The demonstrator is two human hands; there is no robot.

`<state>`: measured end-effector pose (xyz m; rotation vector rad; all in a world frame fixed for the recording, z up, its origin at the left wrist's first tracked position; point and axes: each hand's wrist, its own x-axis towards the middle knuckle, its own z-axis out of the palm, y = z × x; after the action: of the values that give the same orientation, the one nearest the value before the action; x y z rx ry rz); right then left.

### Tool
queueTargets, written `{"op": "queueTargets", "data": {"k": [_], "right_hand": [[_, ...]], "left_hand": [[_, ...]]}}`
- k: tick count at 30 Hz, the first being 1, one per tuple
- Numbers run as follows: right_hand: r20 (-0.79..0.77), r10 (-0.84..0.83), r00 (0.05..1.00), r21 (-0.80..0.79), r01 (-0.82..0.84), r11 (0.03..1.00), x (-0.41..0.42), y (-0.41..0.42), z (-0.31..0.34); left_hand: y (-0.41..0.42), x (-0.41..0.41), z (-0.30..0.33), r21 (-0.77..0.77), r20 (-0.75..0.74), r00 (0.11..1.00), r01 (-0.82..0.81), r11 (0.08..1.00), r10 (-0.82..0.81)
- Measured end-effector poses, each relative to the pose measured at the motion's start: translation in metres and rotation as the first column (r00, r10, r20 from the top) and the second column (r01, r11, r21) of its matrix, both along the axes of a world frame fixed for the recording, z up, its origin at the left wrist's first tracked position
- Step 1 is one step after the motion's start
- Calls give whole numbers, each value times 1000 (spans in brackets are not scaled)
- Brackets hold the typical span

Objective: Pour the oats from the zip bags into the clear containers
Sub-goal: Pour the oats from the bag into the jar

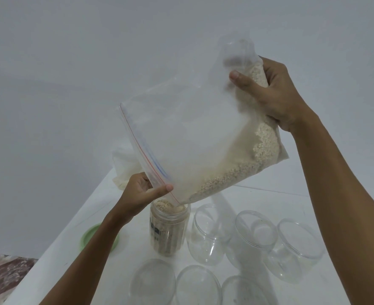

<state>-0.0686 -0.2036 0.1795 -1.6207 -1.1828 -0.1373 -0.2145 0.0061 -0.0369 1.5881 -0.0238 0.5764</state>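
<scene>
Right hand (278, 95) grips zip bag (194, 137) bottom | left hand (142, 192) pinches mouth | jar (169, 230) label unreadable

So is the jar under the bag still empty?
No, the jar below the zip bag is filled with oats nearly up to its rim.

The light is soft and even, a little cool and bluish, and nothing looks very bright or very dark. The white table (269, 194) has only faint grey shadows on it. The empty clear containers (256, 234) show thin white shiny lines on their rims. The zip bag (192, 139) looks milky and a bit blurry. The picture bends near the edges, so the arms look long and stretched. The bottom corners look soft and not sharp.
</scene>
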Motion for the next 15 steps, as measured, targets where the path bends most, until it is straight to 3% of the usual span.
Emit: {"op": "queueTargets", "data": {"k": [15], "right_hand": [[49, -9, 999, -12, 9, 1000, 2, 0, 12]], "left_hand": [[-1, 3, 5, 52, -10, 1000, 9, 999, -9]]}}
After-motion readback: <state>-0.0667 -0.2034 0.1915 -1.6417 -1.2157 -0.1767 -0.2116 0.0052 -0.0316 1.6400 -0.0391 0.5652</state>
